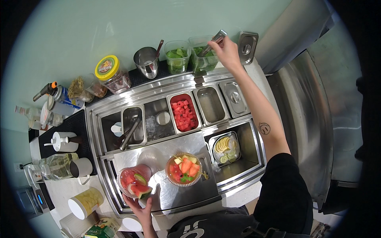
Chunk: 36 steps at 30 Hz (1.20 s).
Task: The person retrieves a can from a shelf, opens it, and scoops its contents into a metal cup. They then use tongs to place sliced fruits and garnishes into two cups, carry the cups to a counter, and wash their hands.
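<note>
My right hand (227,53) grips metal tongs (219,36) whose tips reach down into a clear plastic container (205,64) of green leaves. My left hand (141,209) is at the near side of a ribbed glass (121,178) of pink drink, thumb apart from the fingers. Part of the fingers is hidden behind the glass, so a firm hold cannot be told. A watermelon wedge (140,190) and a lime slice (140,179) top this drink. To its right stands a second ribbed glass (168,177) with strawberry pieces (187,165), pale fruit cubes and a green leaf sprig (186,178).
Sunken steel pans hold diced watermelon (184,116), ice (151,123) and citrus slices (225,147). Another pair of tongs (131,134) lies across a pan. Along the back stand a yellow-lidded jar (113,74), a metal jug (147,61) and another leaf container (177,61).
</note>
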Available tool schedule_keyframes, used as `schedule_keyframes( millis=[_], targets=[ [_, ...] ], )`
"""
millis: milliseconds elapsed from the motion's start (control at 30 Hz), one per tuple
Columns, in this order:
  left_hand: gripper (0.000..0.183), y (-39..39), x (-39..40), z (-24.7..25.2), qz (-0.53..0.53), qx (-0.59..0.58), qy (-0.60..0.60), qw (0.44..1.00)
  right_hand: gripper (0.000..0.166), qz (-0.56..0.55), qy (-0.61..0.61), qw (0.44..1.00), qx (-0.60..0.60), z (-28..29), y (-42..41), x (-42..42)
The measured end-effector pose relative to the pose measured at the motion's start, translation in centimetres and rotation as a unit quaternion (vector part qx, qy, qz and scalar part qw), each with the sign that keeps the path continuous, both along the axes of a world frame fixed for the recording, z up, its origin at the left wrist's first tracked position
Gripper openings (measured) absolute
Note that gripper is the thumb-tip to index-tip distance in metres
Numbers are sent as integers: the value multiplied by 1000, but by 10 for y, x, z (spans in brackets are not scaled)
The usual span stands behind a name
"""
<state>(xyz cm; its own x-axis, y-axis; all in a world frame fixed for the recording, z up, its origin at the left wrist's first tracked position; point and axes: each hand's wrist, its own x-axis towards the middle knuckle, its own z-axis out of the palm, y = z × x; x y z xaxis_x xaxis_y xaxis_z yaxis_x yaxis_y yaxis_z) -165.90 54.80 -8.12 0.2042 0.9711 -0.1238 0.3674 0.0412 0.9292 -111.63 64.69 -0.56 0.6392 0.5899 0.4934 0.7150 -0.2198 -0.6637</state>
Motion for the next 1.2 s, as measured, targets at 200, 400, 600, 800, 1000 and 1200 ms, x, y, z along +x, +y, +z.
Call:
schedule_keyframes(
  millis=[200, 400, 600, 800, 1000, 1200],
  targets=[
    [93, 3, 3, 2, 21, -6, -22, 1000, 31, -5, 24, 999, 37, 7, 1, 8],
    [91, 3, 4, 6, 11, 4, -33, 999, 23, 28, 83, 991, 104, 50, -12, -2],
    [89, -2, -2, 5, 26, 12, -36, 999, 25, 45, 106, 981, 157, 75, -22, -1],
    [76, -6, -10, 12, 35, 42, -52, 997, 25, 70, 106, 970, 206, 107, -29, -15],
    [70, -4, -10, 27, 67, 58, -103, 991, 27, -63, -51, 996, -39, 65, -23, -9],
    [67, -11, -13, 38, 99, 89, -141, 981, 23, -29, 1, 995, 99, 77, -22, -22]
  ],
)
